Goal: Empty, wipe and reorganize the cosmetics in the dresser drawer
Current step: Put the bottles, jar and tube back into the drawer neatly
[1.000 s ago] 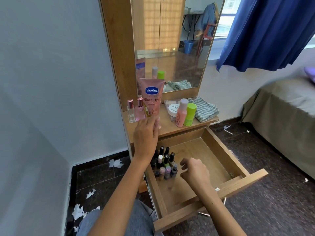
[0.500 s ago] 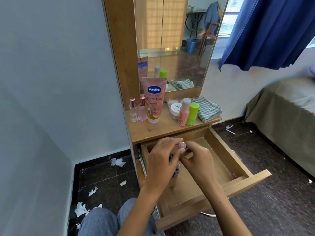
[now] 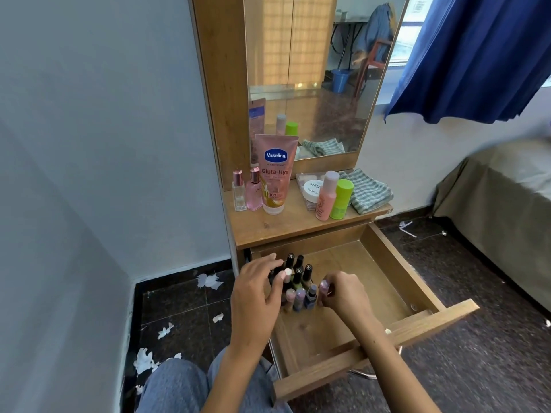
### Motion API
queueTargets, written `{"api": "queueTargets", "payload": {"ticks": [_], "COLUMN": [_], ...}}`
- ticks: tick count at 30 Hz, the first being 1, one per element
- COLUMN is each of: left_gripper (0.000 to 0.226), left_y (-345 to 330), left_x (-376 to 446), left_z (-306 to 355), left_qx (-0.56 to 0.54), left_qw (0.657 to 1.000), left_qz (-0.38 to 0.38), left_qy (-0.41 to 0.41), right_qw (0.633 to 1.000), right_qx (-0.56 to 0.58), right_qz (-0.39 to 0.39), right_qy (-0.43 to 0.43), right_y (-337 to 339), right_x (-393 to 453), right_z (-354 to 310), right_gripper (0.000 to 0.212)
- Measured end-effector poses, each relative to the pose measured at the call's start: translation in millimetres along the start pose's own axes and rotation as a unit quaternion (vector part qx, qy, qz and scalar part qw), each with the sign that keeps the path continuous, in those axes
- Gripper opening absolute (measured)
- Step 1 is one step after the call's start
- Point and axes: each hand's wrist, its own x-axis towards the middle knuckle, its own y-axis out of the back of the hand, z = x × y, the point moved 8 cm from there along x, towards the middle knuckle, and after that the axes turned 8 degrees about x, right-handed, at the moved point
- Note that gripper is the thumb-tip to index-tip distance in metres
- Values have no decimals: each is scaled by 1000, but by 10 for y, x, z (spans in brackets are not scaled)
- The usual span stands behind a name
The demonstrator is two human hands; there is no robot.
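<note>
Nail-polish bottles (image 3: 298, 286) are being regrouped at the drawer's (image 3: 387, 281) back left, one pinched by right-hand fingers (image 3: 329, 289), left-hand fingers (image 3: 277, 274) extended against them; setting it down upright seems next.

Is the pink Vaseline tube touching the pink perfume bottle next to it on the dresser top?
Cannot tell. In the head view the Vaseline tube overlaps the pink perfume bottle's right edge, so no gap or contact shows plainly.

I see my left hand (image 3: 258, 289) just left of the clustered small nail polish bottles (image 3: 299, 286) in the open wooden drawer (image 3: 396, 265), my right hand (image 3: 343, 295) just right. Beyond both hands, the tall pink lotion tube (image 3: 275, 174) stands on the wooden dresser top (image 3: 295, 223).
</note>
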Motion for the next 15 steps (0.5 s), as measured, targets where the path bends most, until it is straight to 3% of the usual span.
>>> {"api": "queueTargets", "payload": {"ticks": [12, 15], "left_gripper": [22, 23], "left_y": [-42, -61], "left_x": [-17, -29], "left_z": [-41, -36], "left_qx": [9, 12], "left_qw": [1000, 1000], "left_qz": [-3, -7], "left_qy": [7, 6], "right_qw": [1000, 1000], "right_qx": [-1, 4], "right_qz": [-18, -3], "right_qy": [-1, 6], "right_y": [-103, -84], "right_x": [38, 29], "right_z": [3, -16], "right_gripper": [11, 3]}}
